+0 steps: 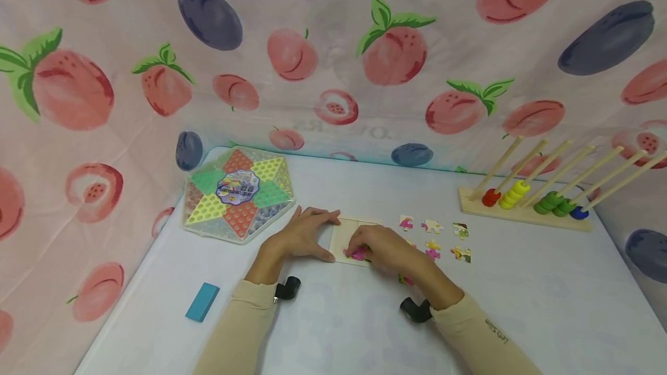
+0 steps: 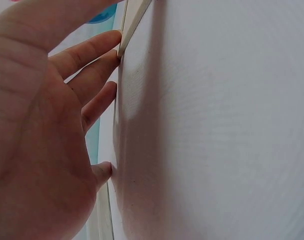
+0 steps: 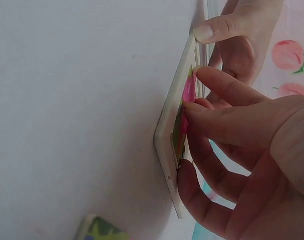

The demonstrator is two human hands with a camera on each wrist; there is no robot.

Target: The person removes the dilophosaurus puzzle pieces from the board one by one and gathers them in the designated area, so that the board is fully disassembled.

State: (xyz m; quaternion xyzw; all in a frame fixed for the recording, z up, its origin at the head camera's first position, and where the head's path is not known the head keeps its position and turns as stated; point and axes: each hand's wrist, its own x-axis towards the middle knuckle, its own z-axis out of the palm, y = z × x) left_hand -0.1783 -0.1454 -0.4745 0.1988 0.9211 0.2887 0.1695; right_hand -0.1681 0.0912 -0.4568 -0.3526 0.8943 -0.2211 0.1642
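Note:
My left hand (image 1: 302, 233) is spread at the left side of a small wooden puzzle tray (image 1: 340, 237), thumb at its near corner and fingertips at its far corner. In the left wrist view, the fingers (image 2: 89, 67) reach the tray's edge fairly straight. Over the tray's right part, my right hand (image 1: 388, 250) has curled fingers and covers much of it. Its thumb and index finger pinch a pink-and-green puzzle piece (image 3: 188, 95) at the tray's surface. More of the pink picture (image 1: 358, 254) shows under that hand.
Several loose puzzle pieces (image 1: 432, 226) lie right of the tray, some partly hidden by the right arm. A wooden bead counter (image 1: 521, 216) stands at the back right, a hexagonal board-game box (image 1: 239, 195) at the back left. A blue block (image 1: 202, 302) lies front left.

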